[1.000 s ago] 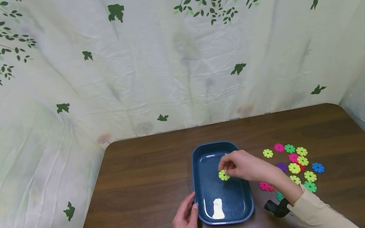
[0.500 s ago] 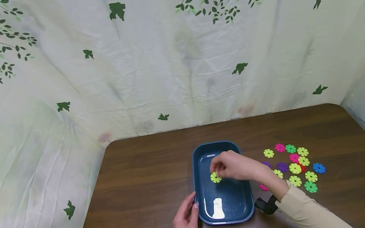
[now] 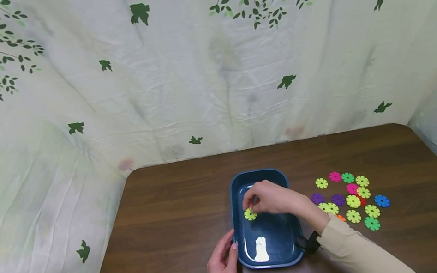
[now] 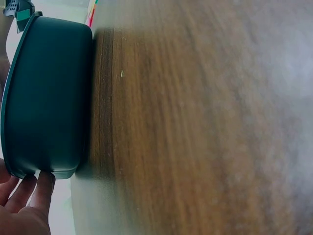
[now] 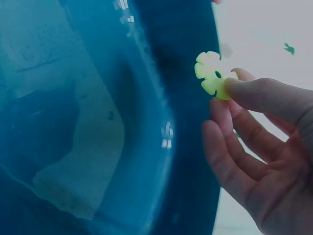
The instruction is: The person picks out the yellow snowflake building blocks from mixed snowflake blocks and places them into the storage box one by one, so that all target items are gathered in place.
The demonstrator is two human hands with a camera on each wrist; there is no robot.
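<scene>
A yellow-green flower-shaped disc, notched at the rim with a hole in its middle, is pinched between the thumb and fingers of my right hand. That hand is over the left half of a deep blue tray; in the right wrist view the disc appears clear of the tray floor. My left hand touches the tray's left side with its fingertips and thumb. From the left wrist, its fingers meet the outer wall just below the rim. My right hand and forearm cover part of the tray's inside.
Right of the tray, several flower discs in yellow, pink, green, purple, red, orange and blue lie scattered, some overlapping, such as a blue disc. The brown wooden table ends at a pale leaf-print cloth. A black wrist camera sits by the tray's right rim.
My right hand has moved left across the tray with the yellow-green disc still pinched, uncovering more discs on the right. The left hand and tray have stayed put.
</scene>
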